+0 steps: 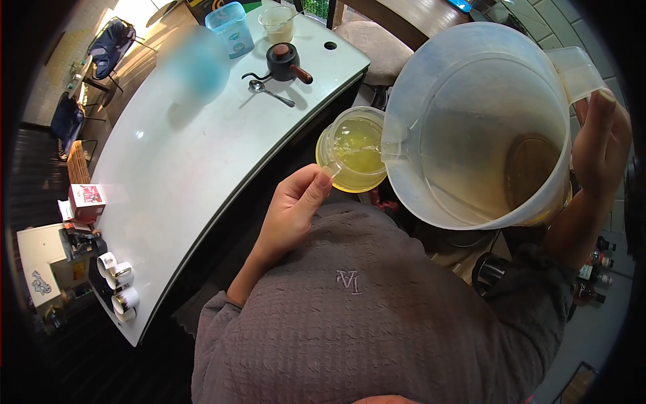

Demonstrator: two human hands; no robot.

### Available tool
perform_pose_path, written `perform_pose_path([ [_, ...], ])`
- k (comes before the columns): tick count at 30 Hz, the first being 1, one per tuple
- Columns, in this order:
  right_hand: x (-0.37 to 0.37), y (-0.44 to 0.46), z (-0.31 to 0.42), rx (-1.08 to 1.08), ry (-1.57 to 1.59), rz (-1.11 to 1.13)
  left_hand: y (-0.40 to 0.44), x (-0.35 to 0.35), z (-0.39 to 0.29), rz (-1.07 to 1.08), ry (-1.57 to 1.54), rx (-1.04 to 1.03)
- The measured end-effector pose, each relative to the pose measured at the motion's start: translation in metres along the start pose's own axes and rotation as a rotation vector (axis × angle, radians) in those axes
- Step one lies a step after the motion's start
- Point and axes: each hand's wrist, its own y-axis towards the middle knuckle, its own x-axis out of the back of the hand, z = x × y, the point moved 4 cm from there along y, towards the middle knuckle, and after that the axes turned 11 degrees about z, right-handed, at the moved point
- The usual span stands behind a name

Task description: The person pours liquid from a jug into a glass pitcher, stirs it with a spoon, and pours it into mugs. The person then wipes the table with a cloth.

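My left hand (293, 209) pinches the small handle of a clear plastic measuring cup (326, 145). Yellow-green liquid (360, 151) with a bubbly surface fills part of this cup. A large translucent plastic pitcher (471, 60) is tilted toward it, its spout meeting the cup's rim. Whether liquid is running from the spout, I cannot tell. My right hand (599, 148) is closed around the pitcher's handle at the far right. A brownish oval patch (531, 172) shows at the bottom inside the pitcher.
On the white counter (195, 155) stand a black pot with a wooden handle (282, 62), a spoon (269, 93), a blue container (230, 30) and a clear cup (277, 25). Several white mugs (118, 276) and a red-and-white box (87, 202) are at left. Bottles (592, 283) are at right.
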Motion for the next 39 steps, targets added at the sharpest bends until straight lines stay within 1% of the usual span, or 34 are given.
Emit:
perform_pose_path([
  [1, 0.003, -0.001, -0.006, -0.013, -0.015, 0.054, 0.000, -0.001, 0.001, 0.002, 0.002, 0.001],
  [4, 0.005, -0.001, -0.011, -0.023, -0.024, 0.104, 0.002, -0.009, -0.002, -0.010, 0.000, -0.015],
  [7, 0.000, -0.003, -0.005, -0.028, -0.027, -0.009, 0.005, -0.015, -0.002, -0.026, 0.005, -0.029],
  [10, 0.000, -0.007, -0.004, -0.008, -0.015, -0.031, 0.006, -0.018, 0.001, -0.015, 0.015, -0.027],
  [13, 0.012, -0.003, -0.025, -0.007, -0.029, 0.042, 0.008, -0.023, 0.002, -0.022, 0.009, -0.031],
  [25, 0.018, -0.008, -0.042, -0.004, -0.075, 0.065, 0.016, -0.044, 0.010, -0.055, -0.015, -0.039],
  [26, 0.012, -0.008, -0.035, -0.004, -0.012, -0.045, 0.017, -0.046, 0.010, -0.055, -0.015, -0.040],
  [28, 0.017, -0.010, -0.038, -0.001, 0.052, -0.156, 0.019, -0.050, 0.009, -0.049, -0.049, -0.076],
  [29, 0.025, -0.010, -0.050, -0.026, 0.026, -0.046, 0.019, -0.051, 0.009, -0.048, -0.060, -0.089],
  [31, 0.026, -0.010, -0.057, -0.049, -0.002, 0.063, 0.019, -0.049, 0.015, -0.046, -0.021, -0.056],
  [34, 0.026, -0.011, -0.053, -0.003, 0.038, -0.003, 0.020, -0.052, 0.016, -0.043, -0.011, -0.055],
  [37, 0.029, -0.011, -0.059, -0.027, -0.001, 0.080, 0.020, -0.052, 0.019, -0.050, -0.018, -0.047],
  [39, 0.028, -0.011, -0.057, -0.008, -0.022, 0.048, 0.020, -0.055, 0.018, -0.052, -0.021, -0.060],
])
